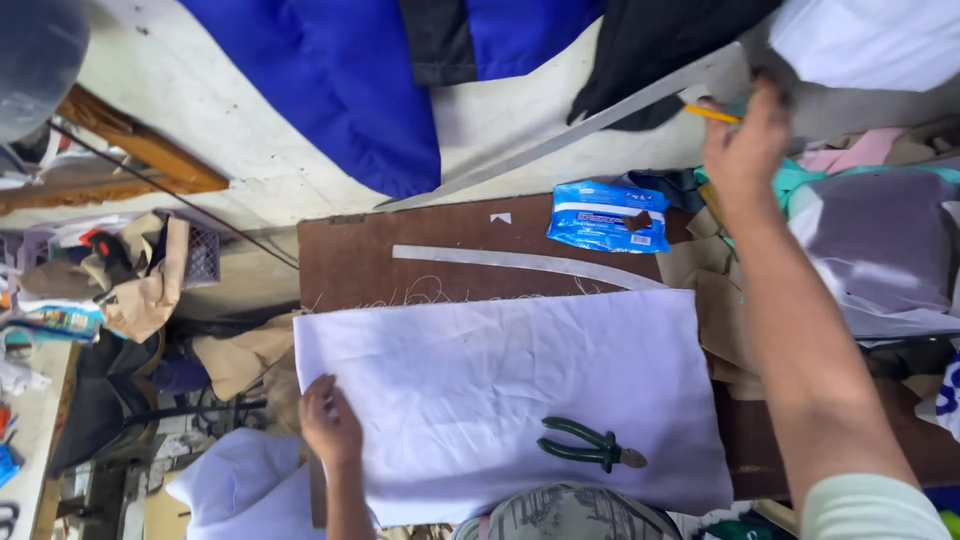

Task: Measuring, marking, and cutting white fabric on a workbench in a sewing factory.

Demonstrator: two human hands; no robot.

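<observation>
The white cloth [500, 400] lies spread flat on the bench [350, 255], unmarked, with pliers [592, 446] at 5 o'clock on it, the left hand [330, 425] pressing its 9 o'clock edge open-palmed while the right hand [745, 140] grasps a yellow pencil [712, 113] at 1 o'clock.

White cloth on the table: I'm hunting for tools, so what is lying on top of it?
On the white cloth lie green-handled pliers, and the left hand presses its left edge. The brown table shows beyond it; anything beneath the cloth is hidden.
</observation>
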